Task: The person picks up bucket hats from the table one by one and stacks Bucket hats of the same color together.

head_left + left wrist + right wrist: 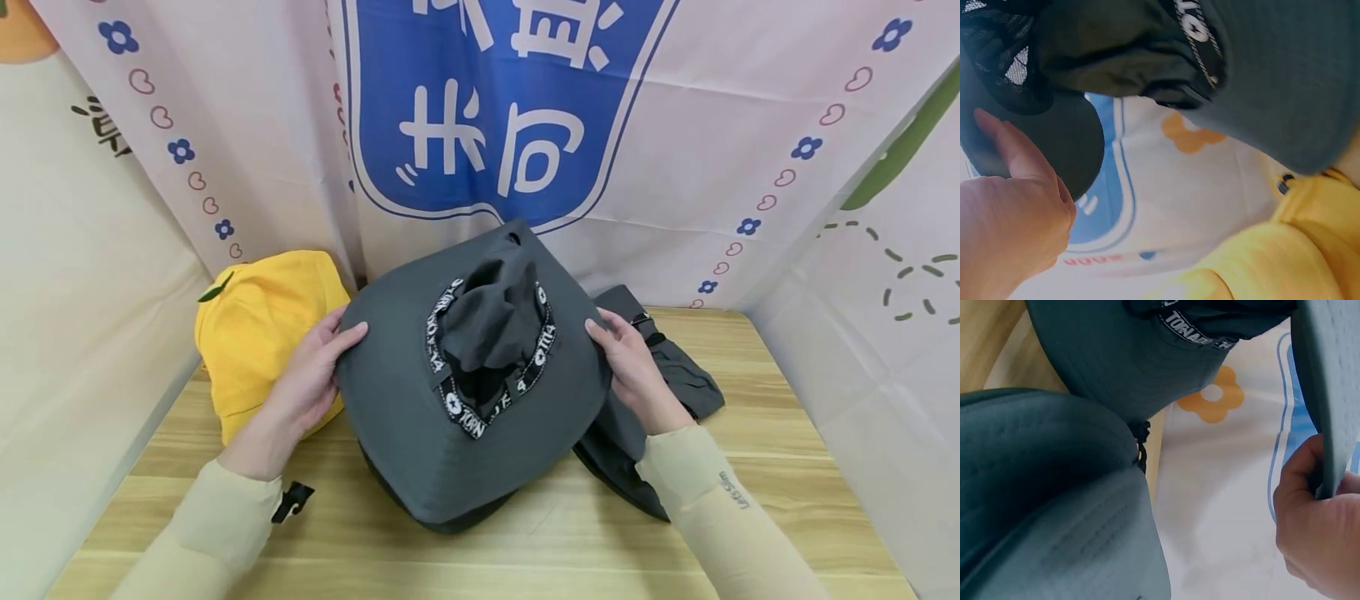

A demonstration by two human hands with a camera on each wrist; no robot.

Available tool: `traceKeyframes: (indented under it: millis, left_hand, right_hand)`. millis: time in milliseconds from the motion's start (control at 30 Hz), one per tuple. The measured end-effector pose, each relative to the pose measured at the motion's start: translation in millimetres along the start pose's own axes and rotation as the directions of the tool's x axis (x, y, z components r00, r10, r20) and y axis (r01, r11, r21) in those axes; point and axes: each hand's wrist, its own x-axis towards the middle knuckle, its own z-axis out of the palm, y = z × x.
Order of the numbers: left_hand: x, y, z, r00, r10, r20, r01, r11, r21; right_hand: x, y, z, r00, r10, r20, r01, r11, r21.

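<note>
Between both hands a dark grey wide-brimmed sun hat (408,308) is held up, its brim spread and its crown crumpled in the middle. A black band with white lettering (542,354) runs around the crown. My left hand (311,379) pinches the brim's left edge, thumb on top; the left wrist view shows this hand (1019,212) at the brim too. At the right edge my right hand (633,362) grips the brim, and in the right wrist view its fingers (1300,469) curl around it. More dark brim shows under the held hat, partly hidden.
A yellow hat (270,325) with a small green leaf sits at the left. Behind my right forearm lies another dark grey hat (686,379), partly covered. The wooden table (780,433) ends at a printed cloth backdrop (660,167), with pale cloth walls on both sides.
</note>
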Motion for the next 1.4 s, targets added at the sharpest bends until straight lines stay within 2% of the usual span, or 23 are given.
traceKeyframes:
  millis: [200,400,567,700,800,900,967,1033,1133,1200,1400]
  left_hand:
    - [-5.5,-7.2,-22.0,0.999,-0.003,-0.032,0.006,0.995,0.101]
    - [-4.4,-17.1,-34.5,0.998,-0.019,-0.054,0.031,0.974,0.226]
    - [-1.7,-29.3,-36.5,0.995,-0.02,-0.097,0.057,0.915,0.399]
    - [-0.3,-38.2,-33.6,0.993,-0.013,-0.119,0.07,0.87,0.488]
    - [1.2,-45.3,-31.1,0.992,-0.002,-0.126,0.069,0.847,0.528]
    - [1.6,-52.5,-29.0,0.993,-0.001,-0.115,0.068,0.816,0.574]
    - [1.7,-56.5,-28.3,0.995,0.012,-0.096,0.051,0.781,0.623]
    - [1.7,-60.1,-28.1,0.997,0.038,-0.073,0.023,0.724,0.689]
    - [2.7,-65.1,-28.5,0.996,0.086,-0.029,-0.032,0.629,0.777]
    - [2.8,-68.3,-28.8,0.995,0.103,-0.006,-0.054,0.578,0.814]
    - [1.2,-76.5,-27.5,0.992,0.121,0.024,-0.081,0.486,0.87]
  right_hand:
    - [5.4,6.7,13.1,1.0,0.02,0.0,-0.02,0.999,-0.037]
    - [11.8,19.5,22.7,1.0,0.023,-0.01,-0.024,0.997,-0.072]
    - [15.9,31.1,28.3,1.0,-0.007,-0.018,0.004,0.987,-0.159]
    - [18.4,36.8,27.9,0.999,-0.048,-0.018,0.041,0.96,-0.278]
    - [19.2,38.7,26.7,0.996,-0.086,0.001,0.08,0.927,-0.366]
    - [19.3,39.9,27.2,0.99,-0.133,0.039,0.136,0.877,-0.461]
    - [19.1,41.5,28.9,0.987,-0.148,0.064,0.16,0.841,-0.517]
    - [18.4,43.0,31.4,0.985,-0.153,0.082,0.172,0.8,-0.575]
    - [17.6,45.4,35.7,0.985,-0.141,0.095,0.17,0.76,-0.627]
    - [17.7,46.8,38.2,0.984,-0.143,0.104,0.176,0.735,-0.655]
    - [21.7,50.6,45.9,0.98,-0.165,0.113,0.196,0.672,-0.714]
